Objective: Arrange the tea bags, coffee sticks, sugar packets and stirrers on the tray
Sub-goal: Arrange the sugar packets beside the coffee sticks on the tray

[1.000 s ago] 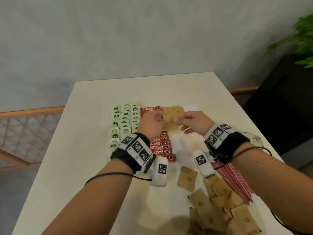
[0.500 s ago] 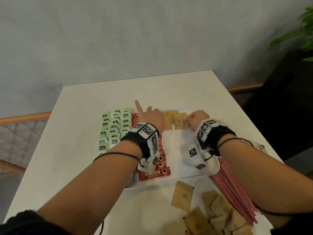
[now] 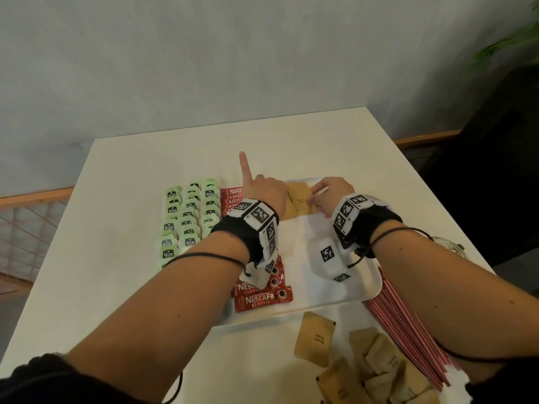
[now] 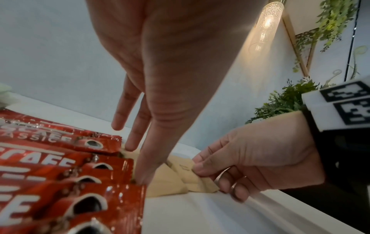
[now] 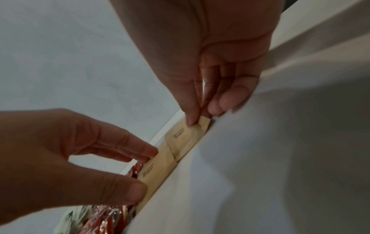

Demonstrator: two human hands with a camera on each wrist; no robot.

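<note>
Both hands [image 3: 297, 196] on tray's sugar packets [image 3: 299, 201]

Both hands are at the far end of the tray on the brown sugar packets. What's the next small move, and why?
Probably let go once the two placed sugar packets sit square beside the coffee sticks, then send the right hand to the loose sugar packets off the tray.

The head view looks steeply down from above the table [image 3: 122, 176], while both wrist views sit close along the fingers, facing forward, sharing the sugar packets [image 4: 192, 175] at the tray's [image 3: 335, 295] far end.
</note>
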